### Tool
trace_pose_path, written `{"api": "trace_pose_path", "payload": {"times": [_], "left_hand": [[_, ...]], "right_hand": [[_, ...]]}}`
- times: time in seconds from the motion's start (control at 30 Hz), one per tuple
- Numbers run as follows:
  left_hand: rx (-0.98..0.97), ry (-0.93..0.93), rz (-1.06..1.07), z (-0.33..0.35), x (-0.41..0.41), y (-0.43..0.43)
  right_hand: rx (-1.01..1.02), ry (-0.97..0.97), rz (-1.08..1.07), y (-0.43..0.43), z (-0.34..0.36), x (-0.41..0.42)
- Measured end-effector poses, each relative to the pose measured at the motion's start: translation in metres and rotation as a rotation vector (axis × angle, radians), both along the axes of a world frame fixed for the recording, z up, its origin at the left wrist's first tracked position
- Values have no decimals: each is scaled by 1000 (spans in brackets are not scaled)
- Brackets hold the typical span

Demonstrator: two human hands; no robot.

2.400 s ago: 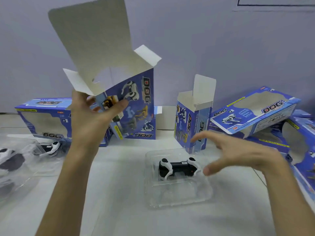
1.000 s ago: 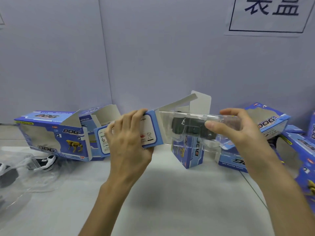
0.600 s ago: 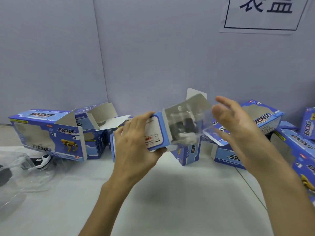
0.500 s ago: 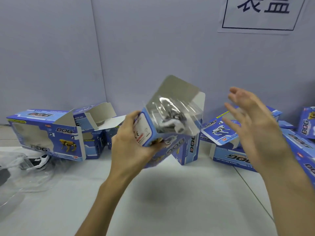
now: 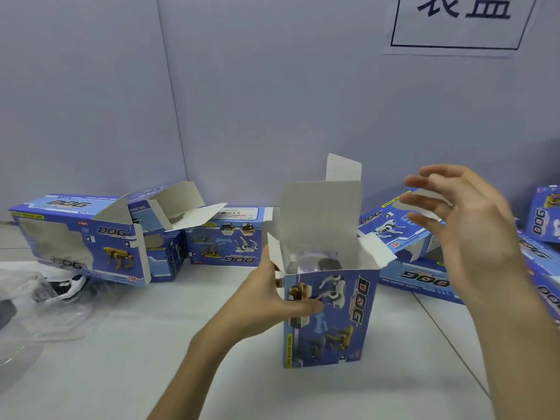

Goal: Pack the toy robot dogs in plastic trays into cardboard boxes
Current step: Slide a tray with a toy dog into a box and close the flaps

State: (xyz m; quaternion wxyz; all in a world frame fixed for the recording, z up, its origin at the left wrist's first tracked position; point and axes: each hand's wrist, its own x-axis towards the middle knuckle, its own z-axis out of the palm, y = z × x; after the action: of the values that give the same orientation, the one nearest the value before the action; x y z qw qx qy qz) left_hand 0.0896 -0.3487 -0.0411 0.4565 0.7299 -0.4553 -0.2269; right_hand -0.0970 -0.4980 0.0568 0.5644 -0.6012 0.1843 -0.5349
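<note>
Standing upright now: box (image 5: 328, 319), tray (image 5: 313, 262) fully inside.

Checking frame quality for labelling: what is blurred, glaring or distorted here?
Head view: the right hand is motion-blurred; the upright cardboard box in the left hand is fairly sharp; the plastic tray inside it shows faint glare; the wall seam leans, wide-angle distortion.
</note>
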Motion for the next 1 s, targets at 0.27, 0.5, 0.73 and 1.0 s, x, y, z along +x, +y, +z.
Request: {"api": "trace_pose_path", "payload": {"times": [0.27,0.5,0.73,1.0], "left_hand": [[72,-32,-148,2,-6,-3],[116,-114,-136,21,7,16],[-229,-324,-10,44,7,29],[-288,-505,34,30,-10,15]], "right_hand": [[-626,419,148,29,2,12],[-713,1073,248,33,-14,27],[-683,1061,289,30,-15,28],[-676,1041,312,26,-18,30]]}}
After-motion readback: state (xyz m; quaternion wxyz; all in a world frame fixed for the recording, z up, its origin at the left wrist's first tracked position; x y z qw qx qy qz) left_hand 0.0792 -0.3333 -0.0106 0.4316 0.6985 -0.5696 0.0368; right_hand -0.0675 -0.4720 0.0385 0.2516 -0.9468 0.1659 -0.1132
